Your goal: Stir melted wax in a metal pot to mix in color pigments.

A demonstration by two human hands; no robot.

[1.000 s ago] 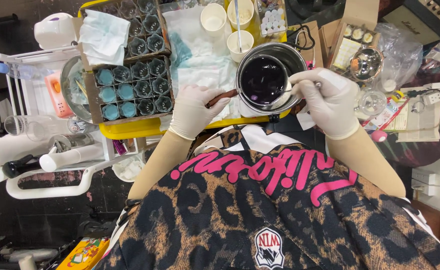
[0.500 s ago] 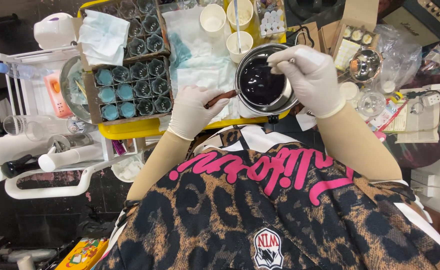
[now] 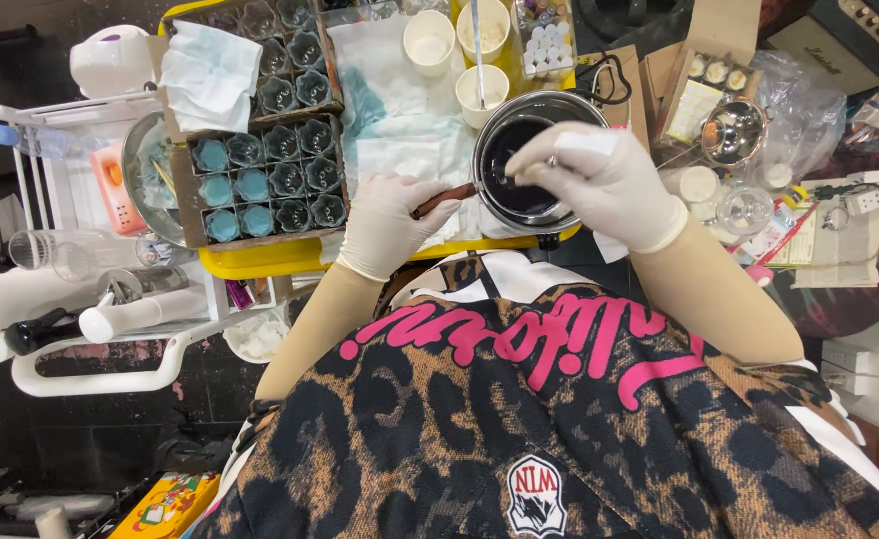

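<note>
One steel pot (image 3: 571,108), dark glossy liquid (image 3: 514,170)

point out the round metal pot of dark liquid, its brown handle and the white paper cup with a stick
round metal pot of dark liquid (image 3: 515,196), head view, dark liquid
brown handle (image 3: 448,195), head view, visible middle
white paper cup with a stick (image 3: 481,88), head view, rim

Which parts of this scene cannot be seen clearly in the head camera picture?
- Tool in the right hand: only a thin metal stem shows; the glove hides its grip and the dark liquid hides its tip.
- Brown handle of the metal pot: its end is hidden inside the left hand.
- Contents of the paper cups: too small to tell.
- Cardboard tray of small jars: its top is cut off by the upper edge.
</note>
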